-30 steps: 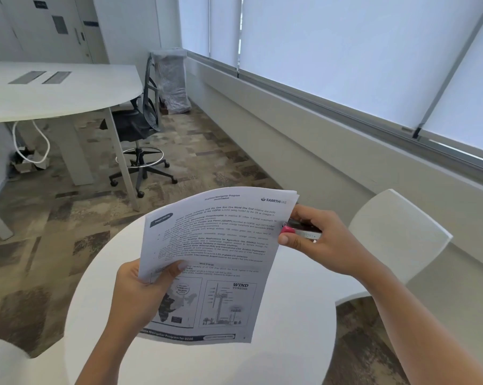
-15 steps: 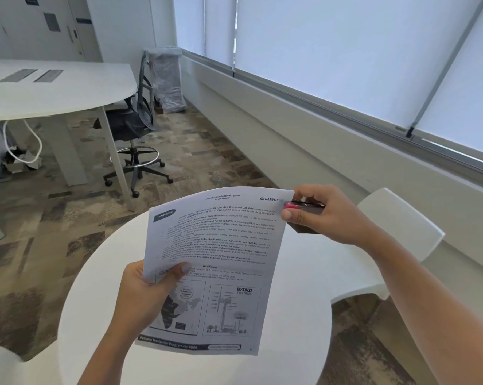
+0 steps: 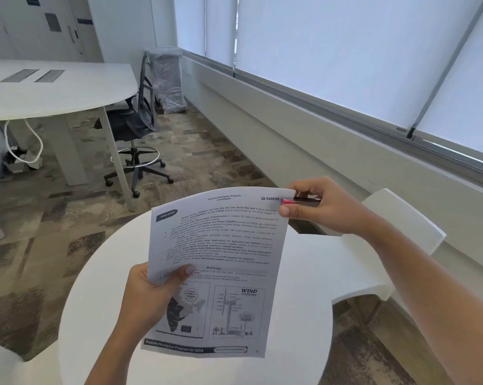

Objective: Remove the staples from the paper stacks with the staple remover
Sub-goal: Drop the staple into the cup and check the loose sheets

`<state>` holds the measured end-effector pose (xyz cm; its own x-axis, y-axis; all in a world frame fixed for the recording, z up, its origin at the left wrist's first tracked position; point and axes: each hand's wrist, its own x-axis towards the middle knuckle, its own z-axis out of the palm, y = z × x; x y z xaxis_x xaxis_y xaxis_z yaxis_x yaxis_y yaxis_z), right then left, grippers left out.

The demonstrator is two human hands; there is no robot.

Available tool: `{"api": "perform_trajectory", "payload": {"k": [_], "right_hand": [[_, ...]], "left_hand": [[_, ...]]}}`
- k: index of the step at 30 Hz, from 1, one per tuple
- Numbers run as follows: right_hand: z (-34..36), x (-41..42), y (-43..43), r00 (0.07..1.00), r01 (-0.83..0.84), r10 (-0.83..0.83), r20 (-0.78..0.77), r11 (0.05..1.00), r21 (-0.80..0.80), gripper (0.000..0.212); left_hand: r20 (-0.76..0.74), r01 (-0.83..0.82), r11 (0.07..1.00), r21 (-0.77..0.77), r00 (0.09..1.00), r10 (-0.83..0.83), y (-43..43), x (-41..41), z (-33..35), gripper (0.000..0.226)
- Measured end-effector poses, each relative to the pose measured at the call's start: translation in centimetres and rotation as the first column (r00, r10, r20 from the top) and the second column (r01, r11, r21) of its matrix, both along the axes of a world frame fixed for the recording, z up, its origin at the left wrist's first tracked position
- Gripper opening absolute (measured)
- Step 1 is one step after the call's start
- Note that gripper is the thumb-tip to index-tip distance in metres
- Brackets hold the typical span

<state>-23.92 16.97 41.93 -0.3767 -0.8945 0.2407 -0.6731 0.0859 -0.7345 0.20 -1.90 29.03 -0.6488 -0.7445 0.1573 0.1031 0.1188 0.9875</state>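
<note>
Paper stack (image 3: 221, 259): printed sheets held up above a round white table (image 3: 304, 315). The footer read "Prelims Navigator Program for 2026". Above it were a map and a diagram headed "WIND TURBINE", then a "Wind Energy" heading. A "PNP 2026" badge sat at 11 o'clock, "Prelims Navigator Program" ran along the top, and a "SARRTHI" logo was at 1 o'clock.

Left hand (image 3: 148, 298): gripped the stack's edge at 8 o'clock, with the thumb pressed on the front and the fingers curled behind.

Right hand (image 3: 326, 209): at the stack's 1 o'clock corner, with thumb and forefinger clamped on the staple remover (image 3: 298, 201).

Staple remover: dark body with a pink tip. The tip touched the page corner just beside the logo. The staple itself was too small to make out.

White chair (image 3: 401, 218): at the table's 2 o'clock, partly behind the right forearm.

Patterned carpet (image 3: 207, 151): lay beyond the table.

Black swivel chair (image 3: 135, 126): at 11 o'clock, tucked under the edge of a white desk (image 3: 54, 90). A white cable (image 3: 24, 143) hung beneath the desk.

Plastic-wrapped bin (image 3: 168, 79): stood in the far corner at 12 o'clock.

Window blinds (image 3: 345, 51): were drawn, running from 12 to 3 o'clock.
</note>
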Motion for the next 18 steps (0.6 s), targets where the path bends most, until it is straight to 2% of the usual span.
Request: {"api": "perform_trajectory", "payload": {"k": [5,9,12,15,18], "right_hand": [[0.26,-0.03,-0.22,0.999,-0.018,0.018,0.035,1.000,0.002,0.039],[0.43,-0.10,-0.31,0.998,-0.037,0.037,0.049,0.999,0.006,0.028],[0.52,-0.12,-0.51,0.998,-0.036,0.035,0.047,0.999,0.008,0.028],[0.49,-0.18,-0.69,0.998,-0.036,0.036,0.048,0.999,0.000,0.017],[0.36,-0.29,-0.74,0.997,-0.047,0.047,0.055,0.999,-0.012,0.021]], "left_hand": [[-0.010,0.007,1.000,0.011,1.000,-0.007,0.06,-0.10,-0.02,0.019],[-0.010,0.006,1.000,0.020,1.000,-0.006,0.09,-0.19,-0.04,0.018],[-0.015,0.003,1.000,0.019,1.000,-0.003,0.07,-0.25,0.01,0.019],[-0.017,0.002,1.000,0.021,1.000,-0.002,0.12,-0.29,0.01,0.019],[-0.014,0.001,1.000,0.031,1.000,0.000,0.06,-0.31,-0.11,0.018]]}}
